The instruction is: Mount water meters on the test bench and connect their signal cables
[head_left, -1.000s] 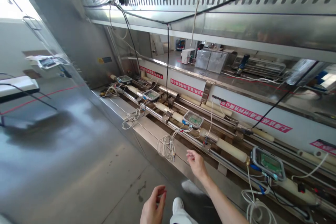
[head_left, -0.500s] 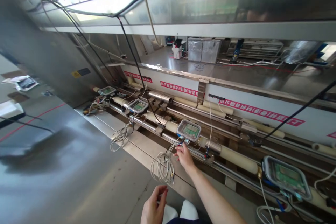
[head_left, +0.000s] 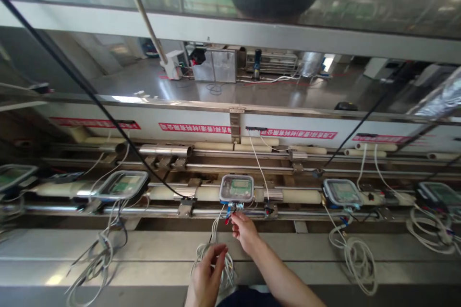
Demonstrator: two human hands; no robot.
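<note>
My right hand (head_left: pixel 245 232) reaches to the underside of a clear-lidded box (head_left: pixel 236 189) with a green circuit board inside. Its thumb and forefinger are pinched together at the small cable fittings; what they grip is hidden. A small red piece (head_left: pixel 227 221) shows just left of the fingertips, below a blue fitting (head_left: pixel 229 211). Lower and to the left, my left hand (head_left: pixel 207 276) hovers with loosely curled fingers, a small gap at the thumb, and nothing visible in it. Behind it lies a coil of pale cable (head_left: pixel 227 268), partly covered by the hand.
Similar boxes (head_left: pixel 124 184) sit along the metal rails (head_left: pixel 144 210) on both sides, with cable coils (head_left: pixel 360 261) hanging over the steel ledge (head_left: pixel 281 244). A black cord (head_left: pixel 90 91) slants down from upper left. A metal beam (head_left: pixel 201 29) crosses above.
My view has swung right and now faces the rails squarely. The right fingers have drawn together below the box; the left hand is closer to the coil.
</note>
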